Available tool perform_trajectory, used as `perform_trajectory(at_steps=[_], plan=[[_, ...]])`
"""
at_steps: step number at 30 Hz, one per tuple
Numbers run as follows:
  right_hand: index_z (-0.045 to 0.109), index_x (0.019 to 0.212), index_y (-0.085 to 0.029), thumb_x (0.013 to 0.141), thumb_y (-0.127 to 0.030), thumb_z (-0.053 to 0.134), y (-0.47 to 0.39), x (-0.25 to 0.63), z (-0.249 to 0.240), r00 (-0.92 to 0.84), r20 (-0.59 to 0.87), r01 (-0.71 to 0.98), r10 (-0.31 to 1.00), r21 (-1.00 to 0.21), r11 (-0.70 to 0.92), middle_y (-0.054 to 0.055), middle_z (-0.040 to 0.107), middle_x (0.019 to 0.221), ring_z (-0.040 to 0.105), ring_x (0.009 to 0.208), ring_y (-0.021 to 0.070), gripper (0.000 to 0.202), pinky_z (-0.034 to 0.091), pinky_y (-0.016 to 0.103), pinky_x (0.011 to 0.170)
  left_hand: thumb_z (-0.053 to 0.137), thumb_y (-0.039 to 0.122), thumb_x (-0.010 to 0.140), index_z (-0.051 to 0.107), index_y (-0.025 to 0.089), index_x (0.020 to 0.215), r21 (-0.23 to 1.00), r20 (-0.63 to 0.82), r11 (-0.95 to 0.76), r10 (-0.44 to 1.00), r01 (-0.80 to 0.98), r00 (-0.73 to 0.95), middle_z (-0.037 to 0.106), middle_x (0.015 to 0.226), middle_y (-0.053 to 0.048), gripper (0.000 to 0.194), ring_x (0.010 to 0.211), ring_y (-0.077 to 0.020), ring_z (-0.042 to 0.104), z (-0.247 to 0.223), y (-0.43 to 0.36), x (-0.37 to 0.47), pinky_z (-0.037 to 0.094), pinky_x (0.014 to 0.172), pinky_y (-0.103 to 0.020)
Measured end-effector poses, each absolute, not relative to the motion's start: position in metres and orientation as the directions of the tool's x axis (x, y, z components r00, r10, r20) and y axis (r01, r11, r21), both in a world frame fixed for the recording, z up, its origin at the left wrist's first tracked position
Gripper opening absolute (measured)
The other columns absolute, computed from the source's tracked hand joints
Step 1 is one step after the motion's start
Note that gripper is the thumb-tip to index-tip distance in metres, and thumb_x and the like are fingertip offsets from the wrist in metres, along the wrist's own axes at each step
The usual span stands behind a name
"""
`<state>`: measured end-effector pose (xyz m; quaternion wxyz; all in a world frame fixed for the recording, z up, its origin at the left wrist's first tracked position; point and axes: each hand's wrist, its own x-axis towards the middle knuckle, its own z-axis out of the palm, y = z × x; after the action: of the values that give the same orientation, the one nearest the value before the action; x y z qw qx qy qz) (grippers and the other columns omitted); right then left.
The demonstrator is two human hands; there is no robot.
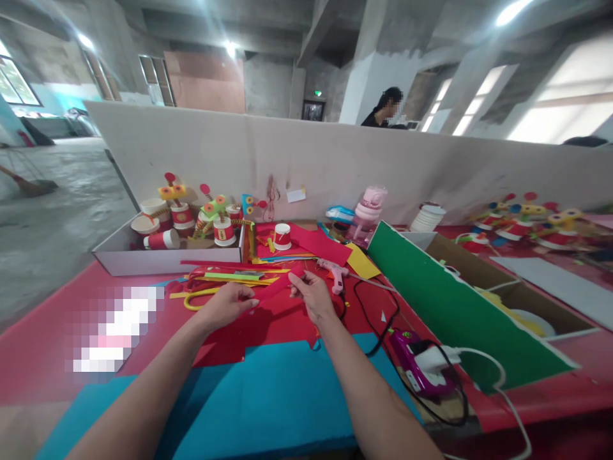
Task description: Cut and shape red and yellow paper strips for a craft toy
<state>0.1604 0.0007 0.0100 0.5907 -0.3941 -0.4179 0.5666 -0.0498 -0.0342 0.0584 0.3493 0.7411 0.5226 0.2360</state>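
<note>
A strip of red paper (pixel 276 289) is stretched between my two hands, above the red tabletop. My left hand (pixel 228 303) pinches its left end, and my right hand (pixel 310 294) grips the right end between thumb and fingers. Just beyond the left hand lie yellow-handled scissors (pixel 197 299) and a green paper strip (pixel 234 276). A pink hot glue gun (pixel 335 275) rests right of my right hand. Behind the strip stands a red-and-white paper cup (pixel 282 236). Blue sheets (pixel 282 390) cover the table's near edge, under my forearms.
At the left, a white box (pixel 172 262) holds paper-cup figures. A green-sided divided box (pixel 460 313) stands at the right, near a purple power strip (pixel 416 364) with loose cables. A pink bottle (pixel 368 211) is by the white partition (pixel 316 150); a person (pixel 383 108) is beyond it.
</note>
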Motion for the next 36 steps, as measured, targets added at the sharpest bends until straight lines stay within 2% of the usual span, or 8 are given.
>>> perform_trajectory(at_steps=[9, 12, 16, 21, 28, 32, 34, 36], plan=[[0.053, 0.059, -0.018, 0.059, -0.049, 0.078, 0.009, 0.177, 0.014, 0.175, 0.063, -0.346, 0.983, -0.93, 0.121, -0.006, 0.052, 0.05, 0.047, 0.047, 0.0079, 0.039, 0.041, 0.022, 0.049, 0.062, 0.048, 0.074, 0.064, 0.016, 0.062, 0.792, -0.025, -0.206, 0.93, 0.575, 0.367, 0.061, 0.06, 0.0, 0.034, 0.06, -0.0151, 0.051, 0.056, -0.035, -0.057, 0.036, 0.059, -0.026], [0.056, 0.066, -0.019, 0.058, -0.049, 0.078, 0.011, 0.18, 0.017, 0.315, 0.067, -0.419, 0.947, -0.885, 0.202, -0.005, 0.056, 0.059, 0.048, 0.051, 0.0075, 0.038, 0.042, 0.022, 0.052, 0.067, 0.048, 0.07, 0.065, 0.015, 0.065, 0.926, -0.08, -0.032, 0.957, 0.375, 0.279, 0.062, 0.06, -0.001, 0.034, 0.056, -0.0141, 0.053, 0.061, -0.036, -0.053, 0.039, 0.057, -0.026], [0.064, 0.079, -0.018, 0.066, -0.056, 0.072, 0.0, 0.162, 0.019, 0.002, 0.072, -0.464, 0.997, -0.883, 0.065, 0.0, 0.062, 0.071, 0.053, 0.058, 0.0097, 0.041, 0.046, 0.024, 0.059, 0.073, 0.043, 0.065, 0.068, 0.016, 0.079, 0.978, -0.112, 0.125, 0.99, -0.166, 0.087, 0.068, 0.067, -0.003, 0.031, 0.059, -0.0149, 0.059, 0.068, -0.031, -0.031, 0.046, 0.064, -0.028], [0.066, 0.083, -0.018, 0.072, -0.062, 0.064, -0.016, 0.134, 0.014, -0.253, 0.061, -0.372, 0.966, -0.928, -0.039, 0.003, 0.065, 0.074, 0.057, 0.066, 0.0147, 0.045, 0.047, 0.027, 0.065, 0.078, 0.036, 0.06, 0.069, 0.013, 0.072, 0.95, -0.084, 0.076, 0.996, -0.303, -0.013, 0.069, 0.069, -0.005, 0.028, 0.065, -0.0153, 0.061, 0.056, -0.025, -0.003, 0.047, 0.066, -0.026], [0.068, 0.071, -0.017, 0.073, -0.049, 0.068, -0.014, 0.138, 0.009, -0.245, 0.142, -0.171, 0.959, -0.98, 0.101, -0.003, 0.057, 0.061, 0.049, 0.06, 0.0111, 0.033, 0.038, 0.023, 0.059, 0.075, 0.046, 0.061, 0.071, 0.012, 0.072, 0.986, -0.024, 0.017, 0.999, -0.165, -0.041, 0.07, 0.068, -0.006, 0.035, 0.07, -0.0196, 0.063, 0.034, -0.029, 0.004, 0.048, 0.068, -0.029], [0.069, 0.073, -0.018, 0.066, -0.042, 0.074, -0.018, 0.139, 0.015, -0.246, 0.018, -0.371, 0.969, -0.925, -0.077, -0.002, 0.062, 0.064, 0.055, 0.063, 0.0132, 0.026, 0.044, 0.025, 0.063, 0.06, 0.049, 0.077, 0.073, 0.013, 0.091, 0.986, 0.142, -0.134, 0.986, 0.1, -0.087, 0.071, 0.086, -0.011, 0.041, 0.088, -0.0249, 0.063, 0.037, -0.026, -0.01, 0.048, 0.076, -0.034], [0.068, 0.072, -0.018, 0.06, -0.04, 0.077, -0.021, 0.14, 0.021, -0.291, -0.072, -0.445, 0.954, -0.873, -0.201, -0.001, 0.064, 0.064, 0.057, 0.061, 0.0141, 0.026, 0.046, 0.027, 0.063, 0.054, 0.037, 0.083, 0.069, 0.019, 0.109, 0.846, 0.429, -0.367, 0.899, 0.386, -0.086, 0.067, 0.11, -0.011, 0.035, 0.106, -0.0259, 0.057, 0.044, -0.026, -0.022, 0.044, 0.089, -0.038], [0.067, 0.07, -0.017, 0.059, -0.04, 0.076, -0.023, 0.142, 0.026, -0.373, -0.111, -0.427, 0.921, -0.861, -0.277, -0.001, 0.064, 0.061, 0.057, 0.056, 0.0145, 0.027, 0.047, 0.028, 0.061, 0.054, 0.023, 0.081, 0.063, 0.026, 0.121, 0.564, 0.648, -0.528, 0.76, 0.635, 0.056, 0.055, 0.131, -0.009, 0.041, 0.123, -0.0272, 0.045, 0.051, -0.028, -0.032, 0.034, 0.101, -0.044]])
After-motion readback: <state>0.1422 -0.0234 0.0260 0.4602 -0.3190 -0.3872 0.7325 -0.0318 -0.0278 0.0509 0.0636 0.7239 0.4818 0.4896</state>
